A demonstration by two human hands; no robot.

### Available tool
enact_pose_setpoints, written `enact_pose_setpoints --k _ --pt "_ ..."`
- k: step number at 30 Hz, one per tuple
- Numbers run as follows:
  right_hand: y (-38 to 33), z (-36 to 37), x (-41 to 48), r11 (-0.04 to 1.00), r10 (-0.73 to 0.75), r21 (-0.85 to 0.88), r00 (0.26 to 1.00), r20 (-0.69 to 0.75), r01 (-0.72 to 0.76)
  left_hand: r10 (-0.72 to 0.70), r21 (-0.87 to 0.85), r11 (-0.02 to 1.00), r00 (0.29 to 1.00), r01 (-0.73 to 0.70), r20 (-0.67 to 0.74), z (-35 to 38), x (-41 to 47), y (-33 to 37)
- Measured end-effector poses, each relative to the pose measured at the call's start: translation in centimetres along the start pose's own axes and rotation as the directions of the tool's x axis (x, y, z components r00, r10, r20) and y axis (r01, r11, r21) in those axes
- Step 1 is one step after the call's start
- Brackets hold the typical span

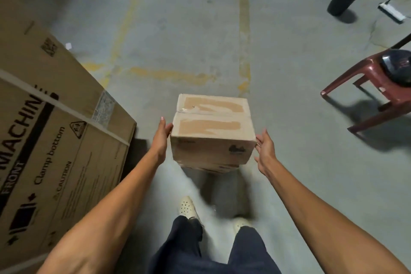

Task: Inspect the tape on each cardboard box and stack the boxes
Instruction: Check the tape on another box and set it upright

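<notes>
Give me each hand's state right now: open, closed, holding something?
Left hand: open, straight fingers flat against the left side of the small cardboard box.
Right hand: open, fingers straight beside the box's right side; contact cannot be told.

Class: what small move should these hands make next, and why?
Probably nudge the small brown taped cardboard box square on the lower box showing beneath it: the left hand lies flat against its side, the right hand hovers beside it.

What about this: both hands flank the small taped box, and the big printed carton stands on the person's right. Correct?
No. The head view shows the big printed carton on the person's left; left hand and right hand do flank the small taped box.
</notes>
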State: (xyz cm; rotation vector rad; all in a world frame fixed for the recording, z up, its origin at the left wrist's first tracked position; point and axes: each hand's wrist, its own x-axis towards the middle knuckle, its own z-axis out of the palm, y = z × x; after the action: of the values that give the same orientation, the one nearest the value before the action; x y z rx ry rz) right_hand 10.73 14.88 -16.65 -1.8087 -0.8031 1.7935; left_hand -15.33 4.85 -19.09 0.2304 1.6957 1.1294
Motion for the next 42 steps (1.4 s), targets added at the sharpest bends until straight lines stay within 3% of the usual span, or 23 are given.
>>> enact_pose_setpoints --k 6,13,17,21,23,28,34,36,39,42 --pt "-4.5 -2.1 -2.8 0.986 -0.141 -0.073 0.985 0.096 0.149 0.068 -0.331 0.932 0.969 -0.147 -0.239 0.0 -7.9 1.7" --pt "-3.1 -1.8 -8.8 0.979 -0.135 -0.094 0.924 0.357 0.179 0.071 -0.461 0.816 0.852 -0.349 -0.519 -2.1 -21.6 -1.8" --pt "-0.4 0.5 -13.8 0.939 -0.13 -0.201 0.828 0.546 0.28 0.004 -0.512 0.74 0.765 -0.435 -0.644 -4.1 -29.9 -5.3" --pt "3.7 3.8 -19.6 0.76 -0.168 -0.33 0.659 0.733 0.561 -0.093 -0.53 0.667 0.647 -0.524 -0.757 -6.4 -38.5 -10.9" --pt "6.3 5.4 -23.1 0.685 -0.144 -0.33 0.565 0.813 0.65 -0.15 -0.514 0.641 0.564 -0.57 -0.812 -7.8 -43.2 -14.2" --pt "14.3 9.4 -34.6 0.641 0.023 -0.219 0.267 0.963 0.736 -0.303 -0.381 0.62 0.239 -0.686 -0.923 -12.1 -57.0 -22.7" --pt "24.5 11.7 -50.4 0.727 0.078 -0.113 0.081 0.994 0.677 -0.283 -0.147 0.747 -0.109 -0.648 -0.953 -14.9 -74.2 -29.5" --pt "26.4 10.9 -56.3 0.748 0.068 -0.041 -0.016 0.998 0.662 -0.242 -0.056 0.777 -0.215 -0.627 -0.946 -15.8 -79.2 -30.5" --pt "29.5 10.3 -63.3 0.77 0.084 0.059 -0.193 0.978 0.635 -0.2 0.064 0.793 -0.357 -0.606 -0.913 -16.6 -85.9 -31.7" --pt "32.7 9.6 -69.6 0.815 0.093 0.075 -0.258 0.962 0.574 -0.223 0.117 0.795 -0.466 -0.595 -0.856 -15.9 -91.8 -33.0"
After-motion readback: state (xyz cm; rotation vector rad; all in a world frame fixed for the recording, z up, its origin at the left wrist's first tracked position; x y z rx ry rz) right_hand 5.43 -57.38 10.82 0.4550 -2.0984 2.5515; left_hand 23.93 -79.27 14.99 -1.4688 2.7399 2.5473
